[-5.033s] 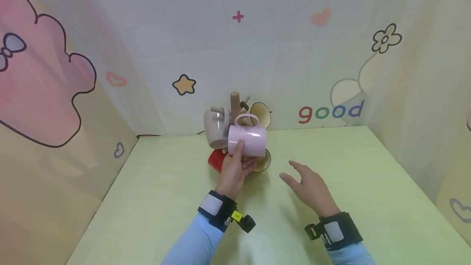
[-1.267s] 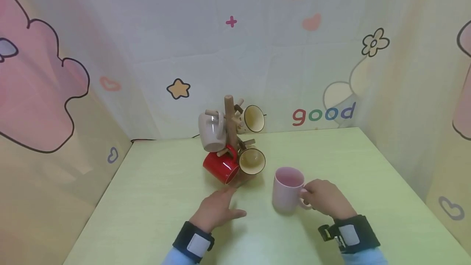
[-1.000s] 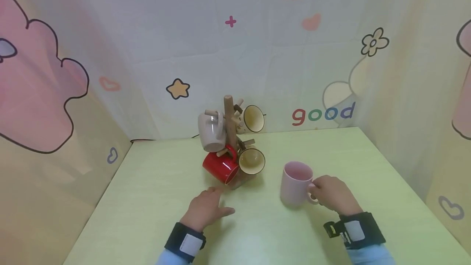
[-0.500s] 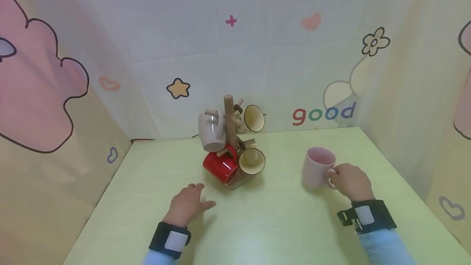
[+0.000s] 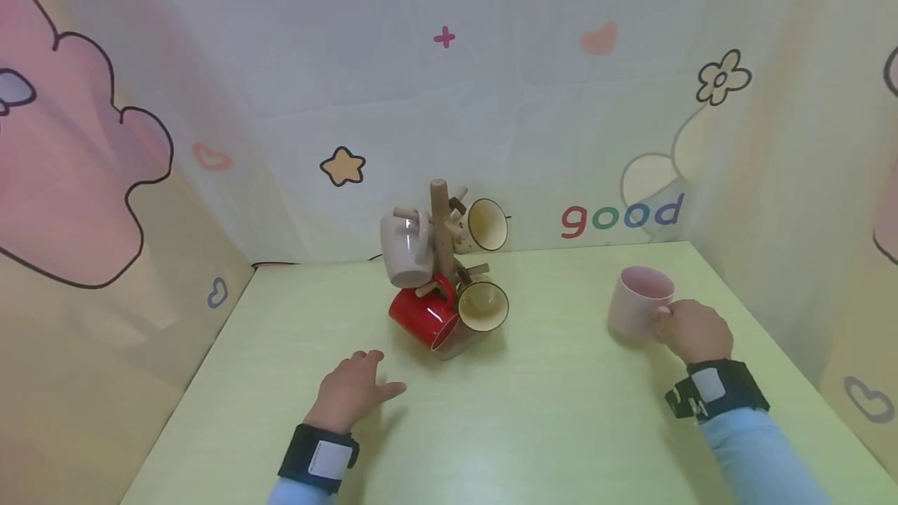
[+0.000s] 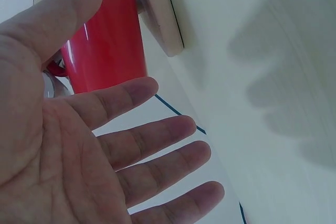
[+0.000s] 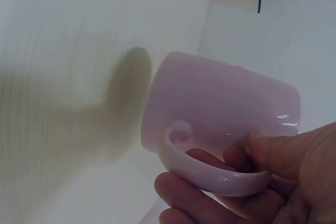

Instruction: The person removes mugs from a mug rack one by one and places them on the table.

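**A:** ok so where's everything sitting? The right hand [image 5: 691, 331] has the pink mug [image 5: 637, 301] by its handle. In the right wrist view the fingers [image 7: 194, 192] are hooked through the loop and the thumb presses on top of it. The mug is upright, mouth up, on the counter [image 5: 547, 411], close to the right edge and toward the far right corner.

**B:** and the left hand [image 5: 348, 390]?

**A:** Not holding anything. It's palm down on the counter, nearer the front edge and a bit left of the middle. The wrist cam shows its fingers [image 6: 152, 129] straight and spread loosely, palm empty.

**B:** what's it closest to?

**A:** The wooden mug tree [image 5: 441, 217], which stands mid-counter toward the back edge. The red mug [image 5: 419, 317] hangs low on the side nearest that hand; near the fingertips but not touching as far as I can see. A grey mug [image 5: 402, 251] hangs higher on the left, and two cream mugs face out on the right, the upper cream mug [image 5: 486, 224] and the lower cream mug [image 5: 482, 305].

**B:** pink one far from the rack?

**A:** yeah, well apart, off to its right. Both wrists have dark bands, light blue sleeves below them.
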A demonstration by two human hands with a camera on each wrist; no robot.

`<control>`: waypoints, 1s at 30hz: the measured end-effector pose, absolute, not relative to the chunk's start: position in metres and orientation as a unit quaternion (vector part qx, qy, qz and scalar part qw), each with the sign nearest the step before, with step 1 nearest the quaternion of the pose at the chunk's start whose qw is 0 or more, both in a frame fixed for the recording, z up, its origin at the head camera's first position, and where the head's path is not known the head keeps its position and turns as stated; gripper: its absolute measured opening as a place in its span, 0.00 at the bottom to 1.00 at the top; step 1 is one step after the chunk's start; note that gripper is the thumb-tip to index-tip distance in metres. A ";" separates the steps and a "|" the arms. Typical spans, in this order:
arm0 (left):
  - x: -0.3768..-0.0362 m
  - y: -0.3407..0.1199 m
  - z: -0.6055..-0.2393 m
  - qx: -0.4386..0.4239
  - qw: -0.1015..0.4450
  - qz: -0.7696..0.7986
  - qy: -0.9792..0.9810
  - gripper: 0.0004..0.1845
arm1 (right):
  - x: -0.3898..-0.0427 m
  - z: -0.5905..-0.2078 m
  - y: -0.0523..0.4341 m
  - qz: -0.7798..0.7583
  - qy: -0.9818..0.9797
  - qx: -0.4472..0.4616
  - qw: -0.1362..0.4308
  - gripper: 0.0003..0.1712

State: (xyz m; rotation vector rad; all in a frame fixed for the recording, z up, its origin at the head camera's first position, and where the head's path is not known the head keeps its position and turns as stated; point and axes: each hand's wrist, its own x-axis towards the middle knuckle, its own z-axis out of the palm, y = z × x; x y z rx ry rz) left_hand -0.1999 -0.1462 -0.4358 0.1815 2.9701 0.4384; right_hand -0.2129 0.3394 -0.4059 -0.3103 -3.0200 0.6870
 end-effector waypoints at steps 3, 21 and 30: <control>-0.199 -0.147 -0.436 0.059 0.067 0.146 0.985 0.36 | -0.216 -0.408 0.344 0.222 -0.969 -0.108 0.016 0.24; -0.197 -0.154 -0.437 0.047 0.078 0.143 0.986 0.36 | -0.242 -0.414 0.354 0.216 -0.966 -0.139 0.027 0.28; -0.197 -0.158 -0.438 0.045 0.073 0.142 0.986 0.36 | -0.264 -0.420 0.361 0.209 -0.966 -0.143 0.045 0.29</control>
